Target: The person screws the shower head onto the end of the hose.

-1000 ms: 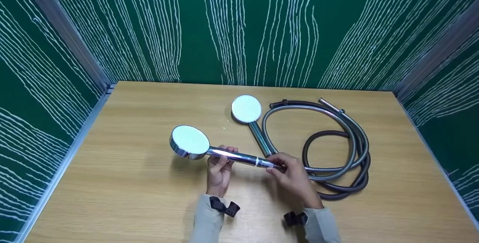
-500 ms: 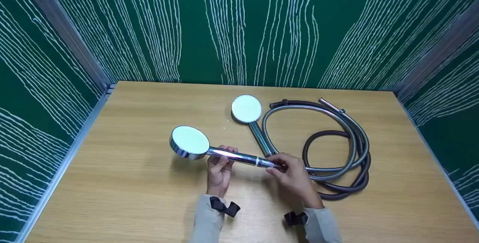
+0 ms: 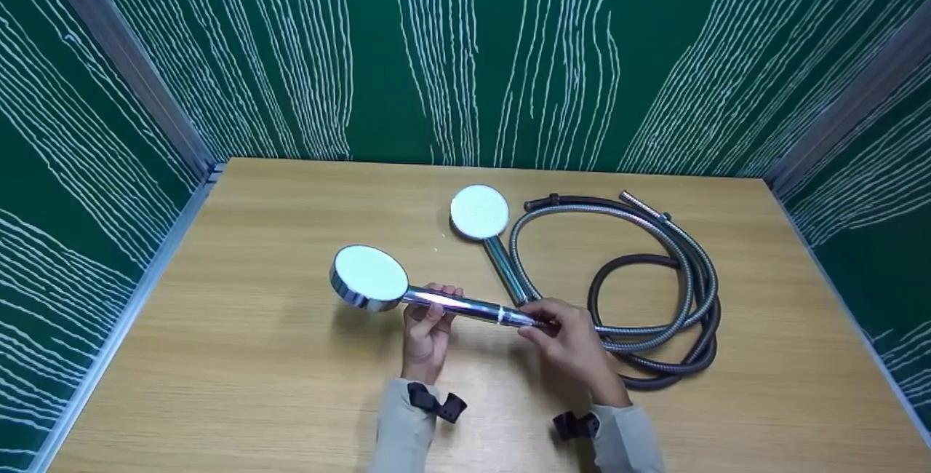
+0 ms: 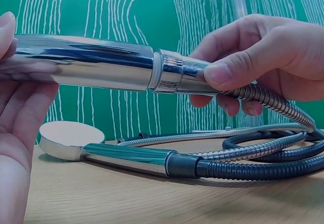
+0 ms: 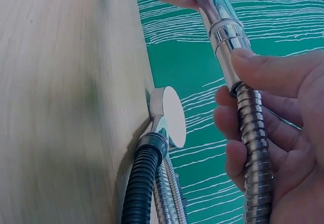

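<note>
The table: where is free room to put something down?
Free on the table: the left part, between the left wall and the held shower head; the front right corner, between the right sleeve and the right wall. Crowded: right of centre, where the other shower head and coiled hoses lie.

1. Left forearm, sleeved, extends up from the bottom edge, left of centre in the head view.
2. Left hand, just below and left of the frame's centre, grips palm up, thumb on top.
3. Right forearm, also sleeved, slants up-left from the bottom edge.
4. Right hand, lower right of centre, pinches between thumb and curled fingers.
</note>
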Tool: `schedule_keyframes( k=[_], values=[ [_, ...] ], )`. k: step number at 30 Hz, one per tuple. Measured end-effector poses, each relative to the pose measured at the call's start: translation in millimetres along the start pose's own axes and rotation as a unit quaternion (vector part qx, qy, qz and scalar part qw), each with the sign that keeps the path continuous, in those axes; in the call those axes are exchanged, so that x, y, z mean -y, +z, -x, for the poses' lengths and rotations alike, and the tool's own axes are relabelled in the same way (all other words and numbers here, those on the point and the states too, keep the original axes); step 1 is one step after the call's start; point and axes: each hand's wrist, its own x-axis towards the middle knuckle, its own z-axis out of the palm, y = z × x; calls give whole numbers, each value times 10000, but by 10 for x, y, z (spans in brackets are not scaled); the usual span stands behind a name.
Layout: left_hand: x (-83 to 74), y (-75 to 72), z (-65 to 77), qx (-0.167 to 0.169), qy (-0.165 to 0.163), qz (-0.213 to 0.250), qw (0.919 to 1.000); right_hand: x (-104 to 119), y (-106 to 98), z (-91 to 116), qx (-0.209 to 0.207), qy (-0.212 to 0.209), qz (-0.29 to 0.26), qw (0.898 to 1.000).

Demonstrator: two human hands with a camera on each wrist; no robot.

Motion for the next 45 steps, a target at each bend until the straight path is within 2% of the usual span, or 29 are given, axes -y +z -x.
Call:
schedule_keyframes(
  k=[10, 15, 25, 38, 45],
  values=[
    [0, -5, -2, -143, -62, -74, 9999, -12, 13, -5, 136, 32, 82, 9999],
    [6, -5, -2, -92, -63, -139, 9998, -31, 31, -5, -43, -235, 239, 9994],
    [-2, 11, -1, -226, -117, -157, 9996, -34, 54, -21, -255, -354, 296, 9986],
    [-7, 12, 3, -208, -128, -160, 9996, -28, 50, -16, -268, -357, 236, 9987],
    [6, 7, -2, -81, -52, -238, 9997, -31, 45, -12, -301, -406, 172, 9986]
  ],
)
